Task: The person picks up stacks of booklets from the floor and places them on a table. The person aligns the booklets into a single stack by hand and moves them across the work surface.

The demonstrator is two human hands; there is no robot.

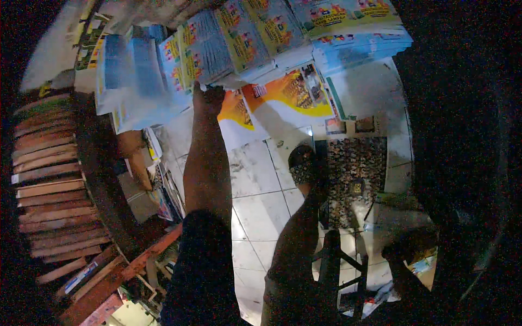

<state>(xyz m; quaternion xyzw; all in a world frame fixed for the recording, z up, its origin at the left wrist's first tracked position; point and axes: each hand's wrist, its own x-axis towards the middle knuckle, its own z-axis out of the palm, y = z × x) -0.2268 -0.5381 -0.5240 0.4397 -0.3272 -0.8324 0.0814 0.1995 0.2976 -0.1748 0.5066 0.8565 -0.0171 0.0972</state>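
My left hand point(210, 99) reaches to the near edge of the printed sheets, its fingers curled. Something small and pale shows by its fingertips, too dim to name. Right there lies a stack of yellow and blue printed sheets point(201, 51), and more stacks of the same print point(272, 30) run on to the right. Beside the hand, an orange and white printed sheet point(293, 98) lies in front of the stacks. I do not make out my right hand. To the right, what looks like a leg ends in dark patterned footwear point(302, 163) on the floor.
Folded light-blue sheets point(130, 68) stand at the far left. Along the left side runs a row of wooden slats point(54, 179). A poster of many small pictures point(356, 179) lies on the tiled floor point(261, 190). Dark stool-like bars point(348, 271) stand nearby. The right side is dark.
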